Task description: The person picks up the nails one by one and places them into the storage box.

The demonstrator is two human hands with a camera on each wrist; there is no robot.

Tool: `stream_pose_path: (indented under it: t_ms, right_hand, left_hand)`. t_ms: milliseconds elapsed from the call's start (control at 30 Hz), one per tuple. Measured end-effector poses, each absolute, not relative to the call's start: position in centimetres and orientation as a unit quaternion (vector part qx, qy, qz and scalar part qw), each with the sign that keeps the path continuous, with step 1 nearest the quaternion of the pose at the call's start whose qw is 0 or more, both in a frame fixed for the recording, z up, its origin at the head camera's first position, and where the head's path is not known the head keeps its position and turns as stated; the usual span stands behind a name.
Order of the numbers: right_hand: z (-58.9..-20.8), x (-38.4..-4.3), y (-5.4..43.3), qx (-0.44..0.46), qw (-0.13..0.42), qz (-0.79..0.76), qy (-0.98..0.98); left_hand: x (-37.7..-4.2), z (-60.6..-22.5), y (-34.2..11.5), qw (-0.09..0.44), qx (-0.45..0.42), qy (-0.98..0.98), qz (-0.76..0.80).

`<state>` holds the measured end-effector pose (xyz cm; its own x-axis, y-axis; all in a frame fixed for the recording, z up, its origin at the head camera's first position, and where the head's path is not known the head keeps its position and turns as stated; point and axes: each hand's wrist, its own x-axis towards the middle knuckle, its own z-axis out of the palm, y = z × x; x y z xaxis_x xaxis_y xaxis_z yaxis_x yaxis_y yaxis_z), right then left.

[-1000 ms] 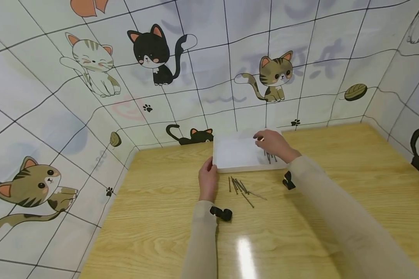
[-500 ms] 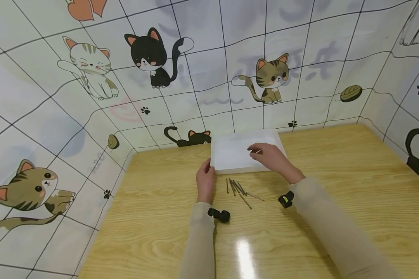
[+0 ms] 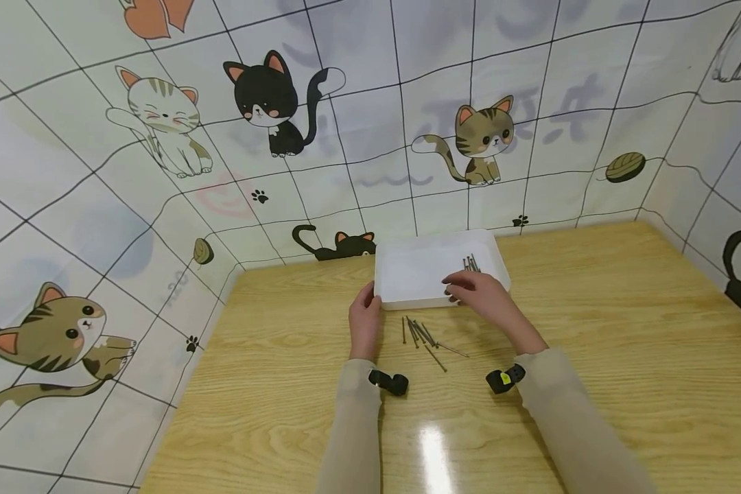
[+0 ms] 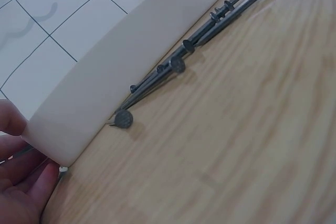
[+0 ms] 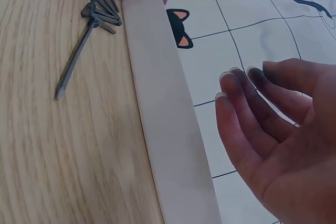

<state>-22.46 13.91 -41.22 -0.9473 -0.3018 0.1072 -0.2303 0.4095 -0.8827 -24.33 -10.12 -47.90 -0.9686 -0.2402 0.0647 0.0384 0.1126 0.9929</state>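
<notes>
A shallow white tray (image 3: 414, 272) stands by the wall with several nails (image 3: 472, 263) lying in its right part. At its front left corner my left hand (image 3: 364, 321) holds the tray; its fingers also show at that corner in the left wrist view. Over the front edge, on the right, is my right hand (image 3: 484, 300). Its fingers (image 5: 244, 108) are loosely bent and hold nothing in the right wrist view. Several loose dark nails (image 3: 421, 333) lie on the table in front of the tray, their flat heads clear in the left wrist view.
The wooden table (image 3: 272, 384) meets a wall covering (image 3: 377, 137) with cartoon cats and grid lines at the back and both sides. A black wrist camera (image 3: 389, 382) sits on the left wrist, another camera (image 3: 505, 378) on the right.
My right hand has come back from over the nails inside the tray to its front edge, so those nails show again. My left hand stays at the tray's corner.
</notes>
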Motion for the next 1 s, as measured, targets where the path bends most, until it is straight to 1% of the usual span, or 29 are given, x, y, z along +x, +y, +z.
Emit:
stream_pose_path:
  t_ms: [233, 367, 500, 667, 733, 1000]
  right_hand:
    - [-41.1, -22.0, 14.0, -0.166, 0.044, -0.533, 0.828]
    - [-41.1, -22.0, 13.9, -0.172, 0.062, -0.531, 0.828]
    - [-41.3, -22.0, 13.6, -0.189, 0.092, -0.506, 0.837]
    - [-41.9, -21.8, 13.0, -0.218, 0.156, -0.456, 0.849]
    - [-42.1, -21.7, 12.6, -0.226, 0.172, -0.441, 0.852]
    - [-42.5, -21.4, 11.5, -0.236, 0.143, -0.345, 0.897]
  left_hand:
    - [-24.2, -48.0, -10.2, 0.106, 0.070, -0.738, -0.663]
    - [-24.2, -48.0, -10.3, 0.107, 0.071, -0.737, -0.663]
    - [-24.2, -47.9, -10.2, 0.105, 0.069, -0.740, -0.661]
    - [-24.3, -48.1, -10.1, 0.103, 0.071, -0.744, -0.656]
    - [-24.3, -48.3, -10.1, 0.104, 0.071, -0.745, -0.655]
    - [-24.6, -48.3, -10.2, 0.108, 0.064, -0.747, -0.653]
